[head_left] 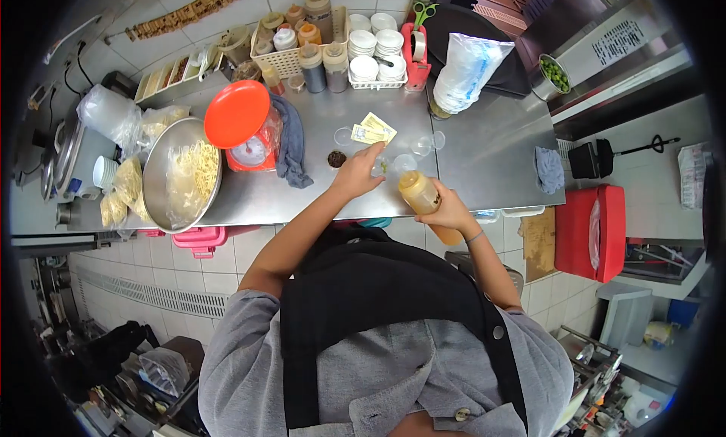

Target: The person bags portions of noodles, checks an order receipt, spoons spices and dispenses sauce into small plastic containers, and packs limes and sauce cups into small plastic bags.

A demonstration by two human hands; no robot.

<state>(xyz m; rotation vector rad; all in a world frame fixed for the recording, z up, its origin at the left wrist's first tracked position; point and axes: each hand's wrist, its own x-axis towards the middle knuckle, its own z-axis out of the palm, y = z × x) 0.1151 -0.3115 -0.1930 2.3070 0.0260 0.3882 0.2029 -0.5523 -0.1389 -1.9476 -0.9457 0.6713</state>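
Note:
My right hand (448,211) grips a squeeze bottle (418,192) of yellow-orange sauce, held tilted at the front edge of the steel counter. To the left, my left hand (357,175) reaches over the counter with thumb and fingers apart. Close to its fingertips is a small clear cup (383,165) with something green in it; whether the fingers touch it is unclear. Small clear round pieces (421,146) lie beyond the bottle. Two yellow printed slips (373,129) lie past the left fingertips, and a small cup of dark bits (336,159) stands left of that hand.
On the left are a red scale (238,123), a grey cloth (290,146) and a steel bowl of noodles (155,176). Sauce bottles (311,66), stacked white cups (364,68) and a bag-covered stack (469,74) line the back. A red bin (590,236) stands right.

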